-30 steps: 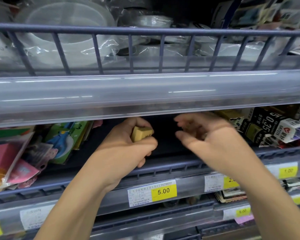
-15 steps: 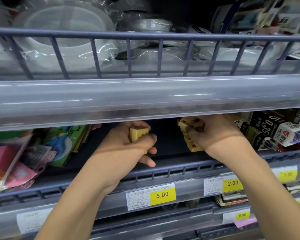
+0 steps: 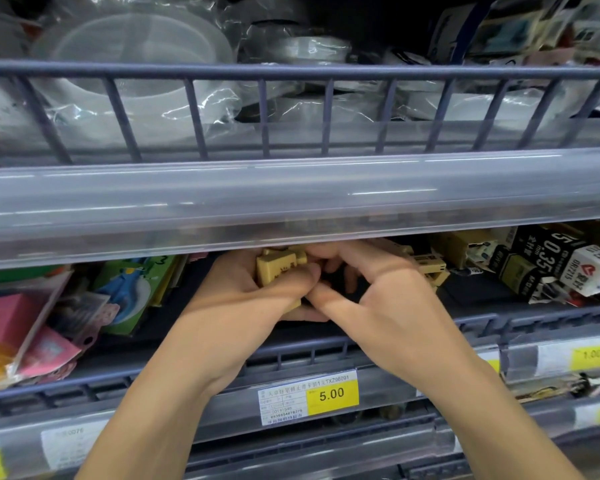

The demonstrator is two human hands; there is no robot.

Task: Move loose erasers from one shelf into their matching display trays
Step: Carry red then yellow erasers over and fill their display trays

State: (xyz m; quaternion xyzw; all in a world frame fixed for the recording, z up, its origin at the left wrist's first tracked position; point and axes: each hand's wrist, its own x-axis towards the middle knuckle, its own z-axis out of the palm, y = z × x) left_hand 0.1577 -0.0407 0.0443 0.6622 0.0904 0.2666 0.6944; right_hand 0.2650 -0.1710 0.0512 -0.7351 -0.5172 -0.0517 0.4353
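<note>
Both hands meet under the shelf lip, gathering yellow erasers.

My left hand (image 3: pixel 243 299) curls round a small stack of erasers (image 3: pixel 279 268), thumb clamped across the front, I judge so they stay bundled while I collect more. My right hand (image 3: pixel 378 299) comes in against it, fingers bent toward the stack; whether it pinches an eraser I cannot tell, since its fingertips are hidden. More erasers (image 3: pixel 430 268) lie just beside it on the dark shelf (image 3: pixel 482 292). Boxed refills (image 3: pixel 548 261) sit to the right, colourful packs (image 3: pixel 132 292) to the left. A clear rail (image 3: pixel 291 199) overhangs. It is a shop aisle with price tags (image 3: pixel 307 396) below.
</note>
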